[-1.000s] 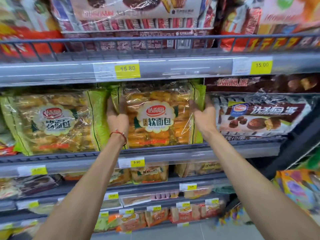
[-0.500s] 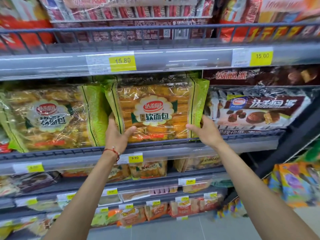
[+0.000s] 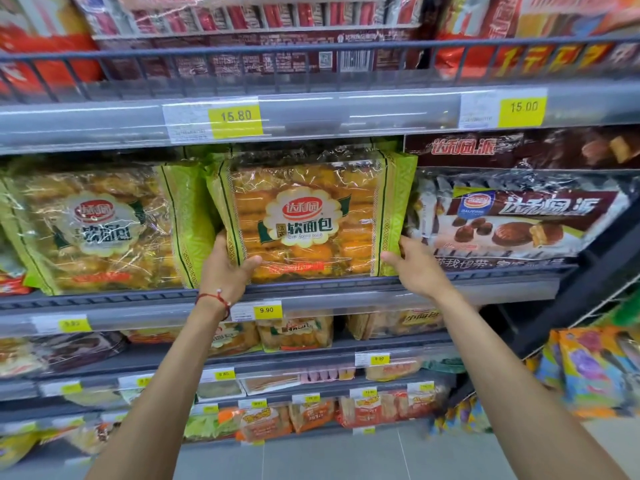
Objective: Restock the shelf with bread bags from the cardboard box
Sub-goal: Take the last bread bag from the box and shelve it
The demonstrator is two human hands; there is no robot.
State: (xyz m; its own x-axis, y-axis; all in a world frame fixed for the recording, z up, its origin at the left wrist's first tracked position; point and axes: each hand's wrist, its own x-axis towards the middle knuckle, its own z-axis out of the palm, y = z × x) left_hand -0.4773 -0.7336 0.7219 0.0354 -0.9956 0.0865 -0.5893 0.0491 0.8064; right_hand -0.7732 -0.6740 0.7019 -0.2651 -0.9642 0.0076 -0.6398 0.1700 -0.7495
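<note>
- Step in hand: the bread bag [image 3: 304,216] was being seated upright on the shelf [image 3: 346,292], between a matching bag [image 3: 100,230] and a chocolate-pie pack [image 3: 512,216].
- The left grip [image 3: 227,268] clasped its lower left corner, and the right grip [image 3: 420,268] held its lower right edge.
- The next move probably called for letting go without tipping it.
- The bag was glossy, crinkled film with green side bands around soft, oblong rolls.

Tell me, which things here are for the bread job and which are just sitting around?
For the job: the bread bag, gripped at its lower corners by the left hand and the right hand; the shelf it goes on; the matching bag beside it.
Just there: the chocolate pie bag; the 9.90 price tag; the red packets above; the colourful bags at lower right.
</note>
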